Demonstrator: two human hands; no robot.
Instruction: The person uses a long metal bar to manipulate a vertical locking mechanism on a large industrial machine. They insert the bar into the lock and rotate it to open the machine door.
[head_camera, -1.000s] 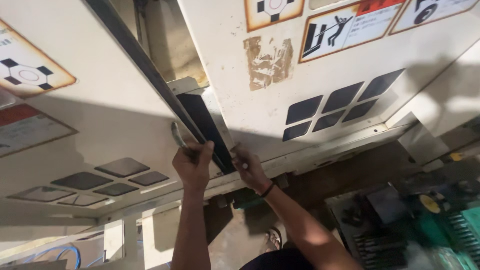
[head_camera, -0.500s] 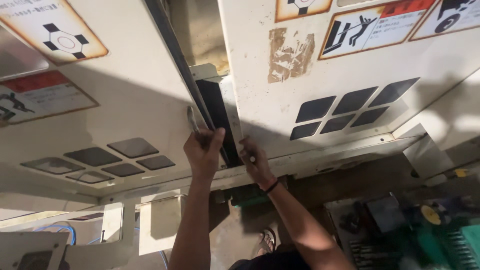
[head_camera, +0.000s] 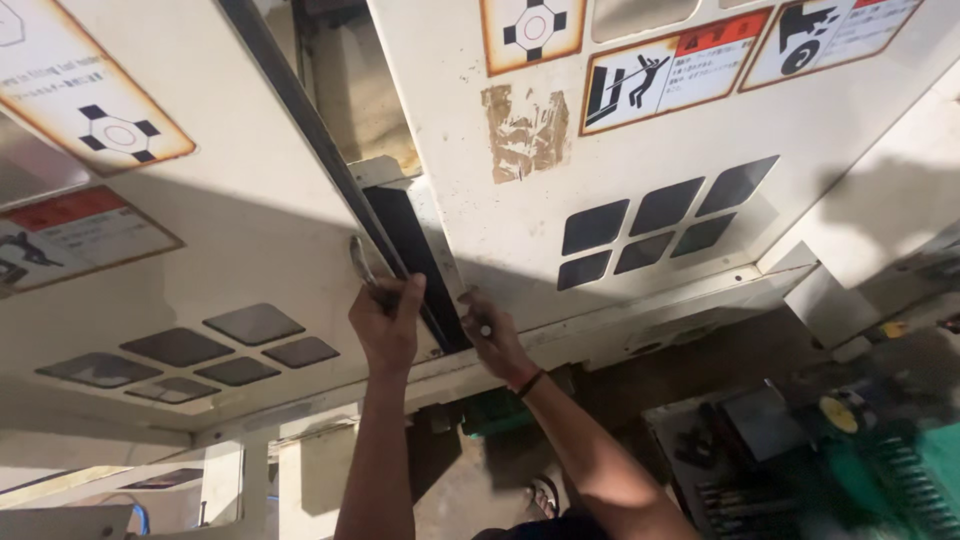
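My left hand (head_camera: 385, 325) is closed around a metal spanner (head_camera: 361, 264) whose ring end sticks up beside the dark gap (head_camera: 415, 260) between two white machine panels. My right hand (head_camera: 490, 332), with a dark band at the wrist, is shut on a small tool or fastener pressed to the lower edge of the right panel (head_camera: 640, 140), just right of the gap. What exactly the right hand holds is hidden by the fingers. The left panel (head_camera: 200, 230) bears square vent cut-outs.
Warning stickers (head_camera: 680, 70) and dark vent squares (head_camera: 660, 220) mark the right panel. A green machine part (head_camera: 900, 470) with black components lies at the lower right. A sandalled foot (head_camera: 545, 495) stands on the dirty floor below. A white frame (head_camera: 240, 470) runs along the lower left.
The view has shifted slightly, so the panels sit a little lower and more to the right. Both hands have stayed at the gap, the left still gripping the spanner.
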